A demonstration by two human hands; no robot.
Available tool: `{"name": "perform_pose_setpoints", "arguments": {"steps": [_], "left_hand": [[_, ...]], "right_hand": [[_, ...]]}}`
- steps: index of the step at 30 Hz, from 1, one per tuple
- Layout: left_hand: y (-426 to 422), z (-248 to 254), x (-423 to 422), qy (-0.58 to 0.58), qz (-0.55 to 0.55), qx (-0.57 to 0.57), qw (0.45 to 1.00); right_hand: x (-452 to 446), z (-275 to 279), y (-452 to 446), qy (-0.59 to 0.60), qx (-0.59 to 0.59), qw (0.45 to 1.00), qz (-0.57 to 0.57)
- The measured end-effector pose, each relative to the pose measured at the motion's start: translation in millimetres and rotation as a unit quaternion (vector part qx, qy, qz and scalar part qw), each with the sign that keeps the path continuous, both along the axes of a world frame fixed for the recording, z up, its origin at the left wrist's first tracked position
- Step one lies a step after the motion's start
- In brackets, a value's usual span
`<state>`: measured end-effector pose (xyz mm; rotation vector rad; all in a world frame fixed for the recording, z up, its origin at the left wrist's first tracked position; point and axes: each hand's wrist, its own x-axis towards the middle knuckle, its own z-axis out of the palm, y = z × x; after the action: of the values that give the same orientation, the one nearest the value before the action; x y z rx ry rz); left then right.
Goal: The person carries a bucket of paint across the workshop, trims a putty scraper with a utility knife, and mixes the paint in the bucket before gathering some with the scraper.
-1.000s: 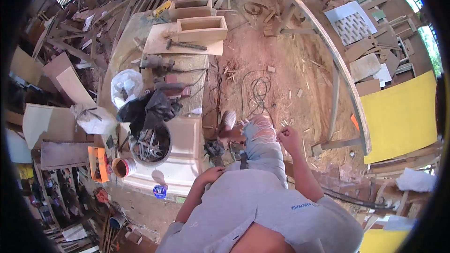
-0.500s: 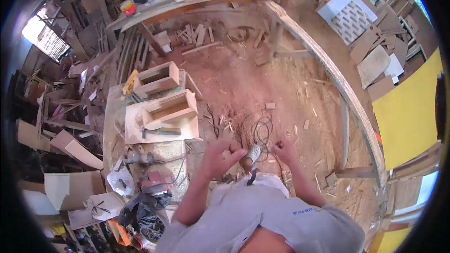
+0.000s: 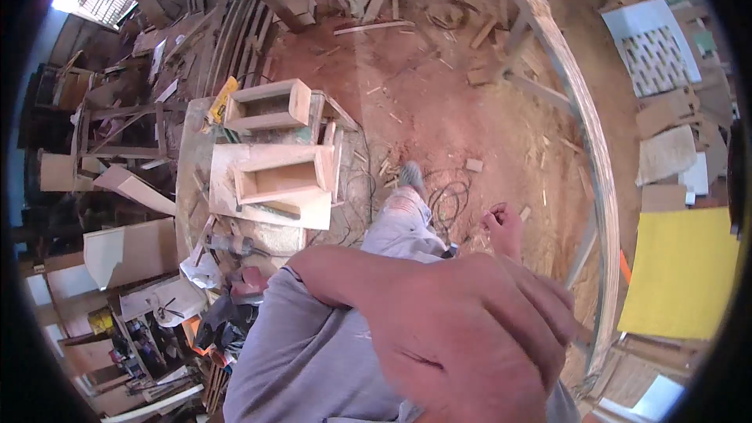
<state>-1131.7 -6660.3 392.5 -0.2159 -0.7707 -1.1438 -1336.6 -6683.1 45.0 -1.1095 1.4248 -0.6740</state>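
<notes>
My left hand [image 3: 478,329] is raised close to the camera across my body, its back towards me. Its fingers bend together at the right, and their tips and anything in them are hidden. Beyond it my right hand [image 3: 501,227] is closed, thumb and fingers pinched; whatever they may hold is too small to tell. Neither hand visibly touches the work on the left. There, two open wooden boxes [image 3: 283,175] lie on their sides, the nearer one on a pale board [image 3: 313,215]. A hammer handle [image 3: 280,210] shows partly beside that box.
A power tool [image 3: 231,245] and a white plastic bag [image 3: 202,271] sit on the left bench. Looped cable [image 3: 450,200] lies on the dusty floor near my foot [image 3: 411,178]. A long wooden beam [image 3: 583,110] runs along the right, beside a yellow sheet [image 3: 680,274].
My left hand has come up from waist height to near the camera, across to the right. My right hand has risen slightly. The view has tilted down, and a leg has come forward.
</notes>
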Motion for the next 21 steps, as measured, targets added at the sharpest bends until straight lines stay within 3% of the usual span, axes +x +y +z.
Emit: {"name": "perform_pose_setpoints", "arguments": {"steps": [3,5,7,10,12,15,17,20,21], "left_hand": [[-63,-14,31,0.02,0.002,-0.082,0.996],[-113,-31,69,-0.047,0.02,-0.13,0.99],[-149,-50,126,-0.198,0.069,-0.097,0.973],[-187,-81,177,-0.33,0.037,0.077,0.94],[-196,-108,199,-0.349,0.06,0.168,0.92],[-196,-165,239,-0.425,0.178,0.332,0.823],[-185,-204,255,-0.44,0.191,0.436,0.761],[-161,-254,279,-0.44,0.234,0.572,0.652],[-152,-271,285,-0.431,0.25,0.616,0.61]], "right_hand": [[29,-6,-55,0.023,-0.007,0.999,0.028],[45,-4,-108,0.062,-0.019,0.997,0.05],[64,-20,-163,0.108,-0.019,0.989,0.104],[105,-39,-248,0.062,-0.068,0.978,0.186],[121,-42,-283,0.028,-0.087,0.972,0.217],[195,-28,-339,-0.001,-0.078,0.958,0.275],[257,5,-365,0.015,-0.021,0.941,0.338],[335,9,-399,0.027,0.017,0.9,0.435],[370,24,-406,-0.002,-0.012,0.886,0.464]]}}
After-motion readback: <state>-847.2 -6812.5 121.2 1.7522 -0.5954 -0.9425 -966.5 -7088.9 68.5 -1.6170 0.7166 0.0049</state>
